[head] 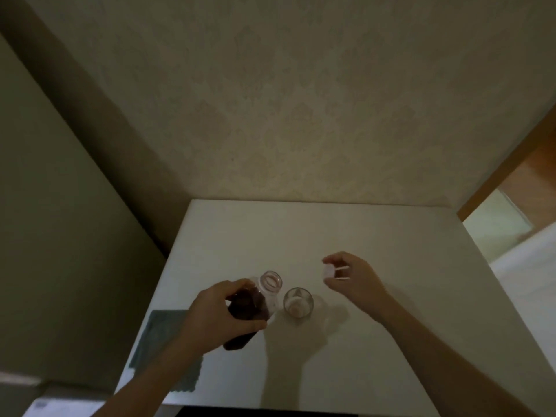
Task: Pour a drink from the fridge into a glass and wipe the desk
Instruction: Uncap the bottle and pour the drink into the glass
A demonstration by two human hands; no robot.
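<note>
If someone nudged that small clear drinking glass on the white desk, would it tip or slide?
The small clear drinking glass looks short and wide, so it would probably slide rather than tip. It appears empty, so likely light. The white desk looks smooth, offering little grip.

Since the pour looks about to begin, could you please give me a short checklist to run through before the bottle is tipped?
1. Cap off the bottle: ok. The mouth is open and the right hand holds the white cap off to the side.
2. Firm hold on the bottle: ok. The left hand is wrapped around its dark body.
3. Glass upright and near: ok. It stands on the white desk just right of the bottle's mouth.
4. Glass ready to receive: cannot tell. The dim picture hides whether it is empty.
5. Grey cloth ready for wiping: ok. It lies flat near the desk's left edge.
</note>
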